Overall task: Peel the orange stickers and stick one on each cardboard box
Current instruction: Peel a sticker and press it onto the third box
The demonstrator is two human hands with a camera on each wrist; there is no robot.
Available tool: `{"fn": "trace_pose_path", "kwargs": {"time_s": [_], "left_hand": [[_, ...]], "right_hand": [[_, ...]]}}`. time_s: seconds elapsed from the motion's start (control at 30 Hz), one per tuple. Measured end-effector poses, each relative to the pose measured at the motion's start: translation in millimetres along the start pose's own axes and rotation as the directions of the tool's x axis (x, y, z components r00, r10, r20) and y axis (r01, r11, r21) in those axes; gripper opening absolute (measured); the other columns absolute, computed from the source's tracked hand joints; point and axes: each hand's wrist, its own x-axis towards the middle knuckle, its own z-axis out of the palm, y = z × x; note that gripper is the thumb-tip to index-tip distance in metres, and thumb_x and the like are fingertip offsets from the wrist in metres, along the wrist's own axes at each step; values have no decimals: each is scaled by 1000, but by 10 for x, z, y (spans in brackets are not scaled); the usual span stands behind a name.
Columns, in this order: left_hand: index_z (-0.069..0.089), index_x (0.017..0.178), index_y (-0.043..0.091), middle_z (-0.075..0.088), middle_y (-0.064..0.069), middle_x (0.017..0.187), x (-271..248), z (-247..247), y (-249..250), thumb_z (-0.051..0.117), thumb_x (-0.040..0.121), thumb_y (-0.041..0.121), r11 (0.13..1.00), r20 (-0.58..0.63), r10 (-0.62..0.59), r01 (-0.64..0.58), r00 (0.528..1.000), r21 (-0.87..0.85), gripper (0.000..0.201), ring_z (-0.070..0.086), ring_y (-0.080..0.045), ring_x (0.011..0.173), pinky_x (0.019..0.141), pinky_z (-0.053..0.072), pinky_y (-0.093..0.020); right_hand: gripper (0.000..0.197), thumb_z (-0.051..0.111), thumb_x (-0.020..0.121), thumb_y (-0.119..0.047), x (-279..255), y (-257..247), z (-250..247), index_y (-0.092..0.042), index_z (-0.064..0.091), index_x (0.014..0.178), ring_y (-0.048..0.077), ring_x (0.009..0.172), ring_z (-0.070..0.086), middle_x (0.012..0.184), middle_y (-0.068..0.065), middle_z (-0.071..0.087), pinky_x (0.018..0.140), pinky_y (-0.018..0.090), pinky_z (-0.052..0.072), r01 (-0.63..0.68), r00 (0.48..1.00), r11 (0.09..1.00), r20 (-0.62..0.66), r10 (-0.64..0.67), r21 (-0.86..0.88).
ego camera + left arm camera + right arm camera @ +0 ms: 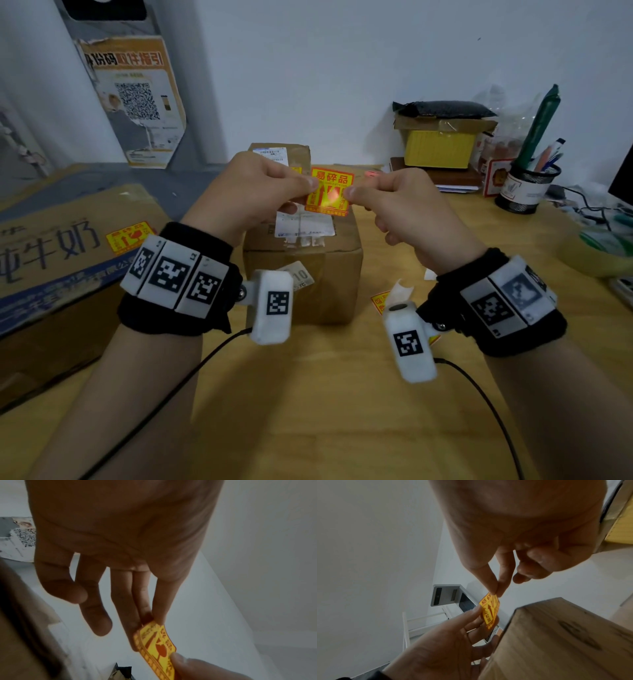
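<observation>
Head view shows my left hand and right hand each pinching an edge of one orange sticker, held above the small box. I judge the big box done, sticker already on; this small box remains.

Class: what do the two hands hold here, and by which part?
One orange sticker: left hand pinches its left edge, right hand its right edge.
</observation>
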Motion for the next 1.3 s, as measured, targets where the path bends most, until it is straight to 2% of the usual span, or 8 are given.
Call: {"fn": "trace_pose_path", "kwargs": {"time_s": [0.1, 0.23, 0.43, 0.6, 0.8, 1.03, 1.2, 1.3], "left_hand": [[79, 81, 27, 78, 4, 94, 2, -48, -1, 78, 83, 40, 997, -8, -24, 24, 1000, 72, 13, 68, -9, 82, 60, 41, -24], [80, 78, 27, 70, 7, 85, 12, -92, -29, 81, 79, 42, 987, 26, -64, 59, 998, 148, 16, 59, -9, 87, 73, 42, -25], [84, 88, 18, 78, -3, 92, 34, -76, -66, 86, 72, 41, 960, 97, -125, 96, 987, 262, 28, 70, -18, 96, 91, 57, -38], [83, 94, 16, 77, -3, 93, 33, -60, -76, 87, 73, 40, 950, 94, -123, 90, 988, 299, 32, 67, -12, 88, 76, 53, -28], [83, 97, 18, 76, 1, 91, 51, -46, -84, 85, 74, 42, 942, 90, -116, 81, 989, 325, 33, 63, -5, 80, 69, 50, -23], [83, 96, 18, 76, 0, 93, 65, -45, -101, 87, 72, 43, 941, 82, -124, 91, 989, 327, 35, 67, -11, 89, 74, 53, -26], [82, 97, 18, 74, 3, 88, 53, -44, -89, 87, 73, 41, 935, 84, -130, 94, 988, 343, 33, 64, -6, 78, 60, 47, -22], [82, 96, 20, 73, 5, 88, 58, -36, -88, 87, 73, 42, 931, 88, -137, 98, 987, 352, 32, 64, -7, 79, 61, 47, -23]], "right_hand": [[26, 73, 91, -35, -5, 3, 33, -13, 77, 78, 24, 65, 36, 80, 11, 42, 45, 27, 27, -36, 999, 999, 26, 35, 6], [32, 74, 91, -36, -9, 20, 64, -16, 76, 66, 26, 67, 33, 80, 9, 39, 45, 27, 23, -71, 994, 997, 84, 74, -42], [39, 73, 91, -38, -18, 43, 79, 1, 75, 94, 25, 56, 35, 60, 7, 38, 41, 25, 27, -46, 990, 983, 122, 69, -176], [33, 74, 90, -39, -35, 44, 93, -8, 75, 79, 19, 48, 37, 36, -9, 37, 40, 25, 30, -40, 990, 975, 126, 69, -220], [32, 74, 91, -40, -44, 27, 91, -10, 74, 79, 22, 53, 41, 46, -2, 41, 41, 25, 32, -32, 989, 971, 133, 65, -239], [30, 73, 91, -40, -47, 26, 90, -12, 75, 82, 18, 55, 43, 57, 1, 47, 40, 24, 35, -23, 987, 964, 147, 63, -265], [29, 72, 92, -40, -52, 23, 93, -12, 74, 82, 20, 57, 46, 62, 3, 51, 40, 24, 36, 7, 986, 959, 159, 39, -282], [30, 73, 92, -40, -48, 37, 94, -12, 73, 80, 18, 54, 46, 61, 3, 52, 40, 23, 36, 26, 987, 955, 158, 22, -295]]}}
